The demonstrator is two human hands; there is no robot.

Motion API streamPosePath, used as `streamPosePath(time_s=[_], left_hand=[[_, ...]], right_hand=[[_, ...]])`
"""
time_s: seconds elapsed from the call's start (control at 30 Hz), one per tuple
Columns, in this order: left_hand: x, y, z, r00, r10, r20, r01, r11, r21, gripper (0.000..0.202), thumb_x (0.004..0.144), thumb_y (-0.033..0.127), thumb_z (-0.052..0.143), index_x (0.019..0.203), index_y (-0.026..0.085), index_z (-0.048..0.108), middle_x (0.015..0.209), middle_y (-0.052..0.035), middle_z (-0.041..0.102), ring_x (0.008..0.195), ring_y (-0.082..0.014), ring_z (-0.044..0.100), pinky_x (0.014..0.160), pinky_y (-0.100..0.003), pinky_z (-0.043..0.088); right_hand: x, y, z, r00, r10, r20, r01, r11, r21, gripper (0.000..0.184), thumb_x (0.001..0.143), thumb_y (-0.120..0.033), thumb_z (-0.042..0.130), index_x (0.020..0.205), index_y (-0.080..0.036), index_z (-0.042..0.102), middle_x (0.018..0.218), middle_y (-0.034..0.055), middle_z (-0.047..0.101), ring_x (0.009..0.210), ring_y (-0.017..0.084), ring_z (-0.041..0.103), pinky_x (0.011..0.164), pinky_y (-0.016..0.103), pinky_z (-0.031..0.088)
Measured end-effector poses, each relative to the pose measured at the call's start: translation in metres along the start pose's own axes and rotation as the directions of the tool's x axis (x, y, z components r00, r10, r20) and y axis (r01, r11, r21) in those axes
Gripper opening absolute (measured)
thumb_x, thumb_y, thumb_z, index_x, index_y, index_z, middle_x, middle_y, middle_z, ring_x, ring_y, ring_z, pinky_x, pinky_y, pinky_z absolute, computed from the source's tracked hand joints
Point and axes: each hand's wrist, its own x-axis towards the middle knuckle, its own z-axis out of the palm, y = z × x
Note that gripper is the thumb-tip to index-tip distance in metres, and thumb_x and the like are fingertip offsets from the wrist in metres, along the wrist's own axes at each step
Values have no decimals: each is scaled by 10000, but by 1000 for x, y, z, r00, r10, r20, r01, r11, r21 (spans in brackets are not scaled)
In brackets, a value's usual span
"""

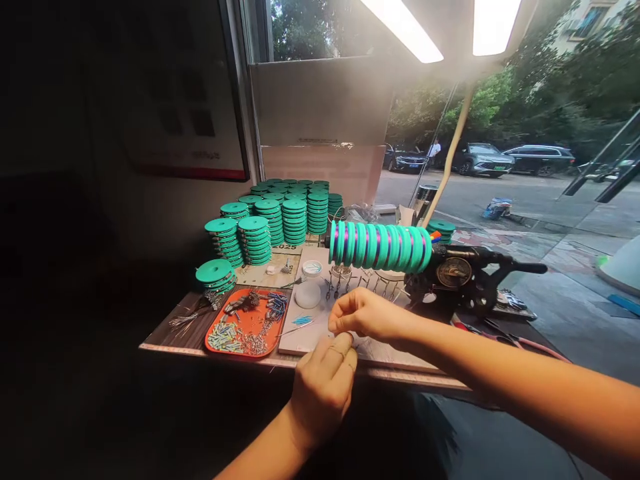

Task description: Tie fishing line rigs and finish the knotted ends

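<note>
My left hand point(327, 377) is closed in a fist-like pinch at the table's front edge, with dark bands around its fingers. Just above it, my right hand point(356, 312) pinches thumb against fingertips. Whatever either hand holds is too thin or too hidden to make out. Behind them, a row of teal line spools point(377, 247) wound with purple line sits on the shaft of a black winding machine point(457, 272). Several metal swivels point(337, 288) hang beneath the spools. Left of my hands, small blue pieces point(302, 321) lie on a pale board point(290, 343) beside a round translucent lid point(307, 295).
An orange tray point(213, 343) holds small tubes, metal fittings and dark bundles. Stacks of teal spools point(294, 220) fill the back left. Red-handled scissors point(530, 344) lie at right. A lamp point(487, 27) hangs overhead, and parked cars point(485, 160) show beyond the glass.
</note>
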Motion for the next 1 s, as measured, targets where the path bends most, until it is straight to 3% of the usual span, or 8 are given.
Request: streamPosePath(time_s=[0.1,0.2,0.27,0.4,0.57,0.73,0.83,1.0], left_hand=[[6,2,-3,960,-244,139,275,915,-296,194,736,22,474,779,125,633,775,-97,638,757,-201,548,683,-305,455],[16,4,-5,517,-631,578,814,153,-561,86,685,99,559,631,152,599,680,-28,549,674,-134,475,584,-212,400],[21,4,-6,267,-554,789,846,-258,-467,75,642,139,592,582,142,547,586,17,453,518,-78,373,421,-159,294],[26,2,-5,137,-312,940,788,-541,-295,147,576,159,611,559,134,467,551,50,371,435,-25,263,345,-122,122],[23,8,-6,97,-210,973,681,-699,-219,214,559,161,639,572,141,426,533,77,330,423,3,252,348,-82,128],[22,20,-6,143,-195,970,645,-725,-240,197,565,175,652,602,127,465,550,50,396,423,4,285,344,-92,119],[23,24,-3,179,-236,955,710,-641,-291,181,579,169,649,578,125,474,518,54,381,413,-5,260,348,-121,103],[19,23,1,365,-410,836,886,-122,-447,145,630,193,631,564,144,511,612,26,427,517,-72,356,448,-182,269]], right_hand=[[-8,0,1,1000,-19,-16,18,999,-37,84,647,-136,562,565,-128,552,487,-41,478,430,71,380,450,210,330],[-35,8,-1,961,-228,-156,187,953,-239,53,712,-132,552,745,-128,593,654,9,567,586,114,478,559,237,367],[-57,20,0,770,-623,-135,397,635,-663,140,796,-146,480,760,-111,610,651,49,590,570,134,479,532,260,356],[-80,52,8,478,-832,281,484,-17,-875,254,827,-73,397,771,-68,644,603,81,615,506,152,463,460,287,309],[-74,72,23,395,-891,223,499,4,-867,203,801,-63,441,774,-60,642,568,71,594,491,152,439,449,293,292],[-83,83,45,845,-386,-371,409,913,-18,136,794,-239,543,699,-159,598,667,25,574,644,138,524,593,253,397],[-90,94,57,974,42,-222,106,783,613,250,670,-369,660,598,-172,522,518,-43,492,499,91,453,505,213,348],[-103,102,60,985,147,-86,-45,711,702,323,579,-416,706,555,-174,494,437,-79,396,395,57,326,422,198,248]])
